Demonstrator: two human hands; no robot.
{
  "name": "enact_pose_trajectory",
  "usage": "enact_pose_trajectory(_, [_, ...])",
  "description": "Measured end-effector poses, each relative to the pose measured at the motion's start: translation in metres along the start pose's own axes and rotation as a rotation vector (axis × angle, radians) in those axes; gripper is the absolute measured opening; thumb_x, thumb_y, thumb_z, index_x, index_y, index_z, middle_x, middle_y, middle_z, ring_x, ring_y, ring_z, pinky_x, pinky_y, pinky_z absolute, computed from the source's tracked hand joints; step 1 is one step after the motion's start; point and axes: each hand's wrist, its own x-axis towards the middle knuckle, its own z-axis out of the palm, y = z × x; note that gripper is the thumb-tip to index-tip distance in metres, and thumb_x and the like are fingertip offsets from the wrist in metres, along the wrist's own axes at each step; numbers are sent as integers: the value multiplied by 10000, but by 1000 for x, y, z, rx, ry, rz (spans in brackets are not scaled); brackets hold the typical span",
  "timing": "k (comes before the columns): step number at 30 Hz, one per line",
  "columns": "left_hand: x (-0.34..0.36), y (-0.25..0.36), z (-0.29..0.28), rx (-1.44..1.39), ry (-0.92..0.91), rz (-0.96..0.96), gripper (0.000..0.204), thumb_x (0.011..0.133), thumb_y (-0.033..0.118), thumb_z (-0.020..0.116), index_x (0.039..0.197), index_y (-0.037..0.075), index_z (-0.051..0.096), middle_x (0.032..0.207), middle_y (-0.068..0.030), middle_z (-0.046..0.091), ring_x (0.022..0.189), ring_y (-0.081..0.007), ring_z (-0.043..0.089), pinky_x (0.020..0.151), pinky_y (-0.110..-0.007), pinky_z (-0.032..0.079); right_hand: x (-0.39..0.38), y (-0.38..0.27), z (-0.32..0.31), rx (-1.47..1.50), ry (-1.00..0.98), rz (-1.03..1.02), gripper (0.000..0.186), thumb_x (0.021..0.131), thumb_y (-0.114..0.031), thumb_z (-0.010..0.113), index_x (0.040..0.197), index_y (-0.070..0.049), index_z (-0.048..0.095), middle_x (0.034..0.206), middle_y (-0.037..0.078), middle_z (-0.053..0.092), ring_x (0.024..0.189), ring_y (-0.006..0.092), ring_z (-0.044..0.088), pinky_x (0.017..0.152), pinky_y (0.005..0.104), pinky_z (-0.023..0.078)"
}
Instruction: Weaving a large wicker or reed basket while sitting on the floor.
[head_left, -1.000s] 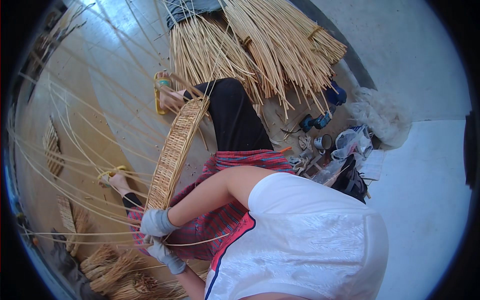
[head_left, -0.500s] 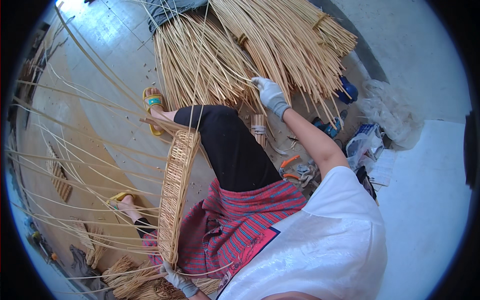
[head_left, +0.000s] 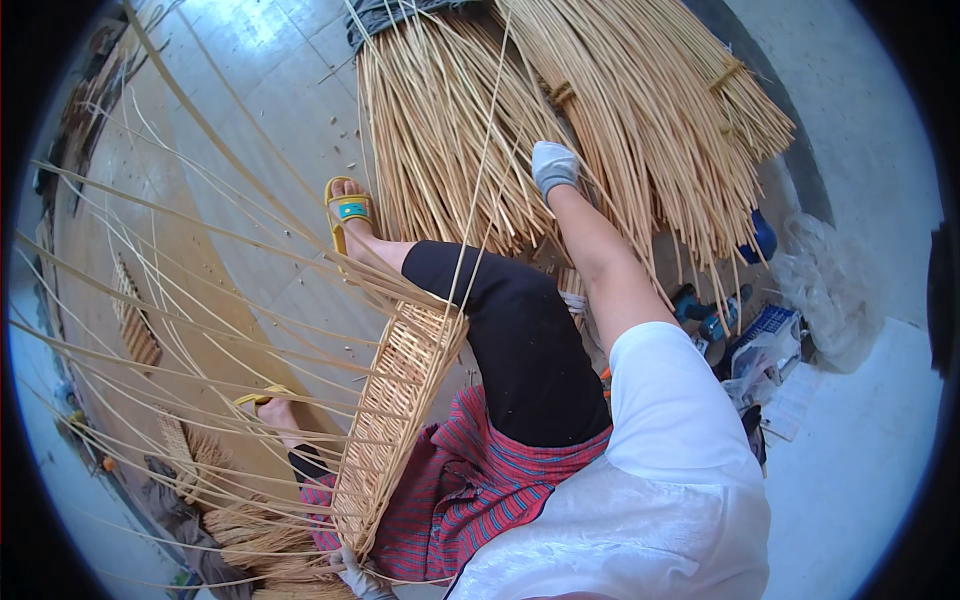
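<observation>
From my end, on the left of the frame, I see long, pale wicker stakes point(head_left: 385, 285) fanning away from a narrow wicker basket piece point(head_left: 390, 425), which slants from the lower middle up toward the centre, beside the wearer's red striped cloth point(head_left: 520, 475). I judge the piece light for its length, firm where it is closely woven, and springy out along the stakes, whose thin ends would whip and snag. I'd take hold of it by the woven edge, clear of the loose stakes, since a single stake would bend or could crack. In the upper middle, the left rod bundle point(head_left: 440, 140) and, beyond it, the right rod bundle point(head_left: 640, 120) look dry and smooth; one rod should flex easily, and I'd grip it near its end and slide it out. As for the fingers, the left hand point(head_left: 360, 578), gloved in grey, is at the piece's near end at the bottom edge, mostly cut off, so I cannot tell whether they pinch anything. The right hand point(head_left: 555, 168), in a pale glove, is up among the rods between the two bundles; its fingers are turned from me, and I cannot tell how far apart they are or whether they hold a rod.
</observation>
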Motion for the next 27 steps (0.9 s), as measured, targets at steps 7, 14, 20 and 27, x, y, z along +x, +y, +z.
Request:
enact_pose_trajectory(7, [1, -9, -6, -93, 67, -44, 190, 989, 265, 671, 1088, 105, 648, 1024, -40, 632, 906, -180, 572, 747, -324, 477, -23, -3, -11, 181, 149, -47, 236, 964, -232, 555, 999, -65, 718, 1028, 223, 735, 965, 386, 722, 846, 496, 574])
enact_pose_trajectory(14, [14, -46, -7, -120, -144, 277, 613, 972, 269, 690, 1517, 130, 444, 1430, -125, 506, 1248, -266, 548, 1031, -383, 475, -126, 40, -82, 1195, -489, -83, 251, 1041, -253, 587, 1152, -33, 633, 839, 39, 662, 697, 121, 621, 645, 286, 525])
enact_pose_trajectory(20, [27, -57, 9, -361, -86, 150, 700, 941, 197, 727, 1544, 52, 401, 1396, -180, 578, 1170, -279, 635, 1012, -383, 505, -294, 34, -220, 2159, -750, -461, 229, 1023, -226, 634, 1173, -53, 626, 894, 38, 670, 765, 170, 665, 678, 321, 561])
enact_pose_trajectory(27, [8, -15, 31, -391, -179, 235, 767, 922, 48, 723, 1582, 5, 334, 1046, -45, 701, 886, -112, 655, 810, -252, 541, -465, -144, -263, 1362, -668, -1831, 143, 950, -77, 690, 838, 1, 649, 1039, 234, 737, 954, 360, 738, 890, 485, 593])
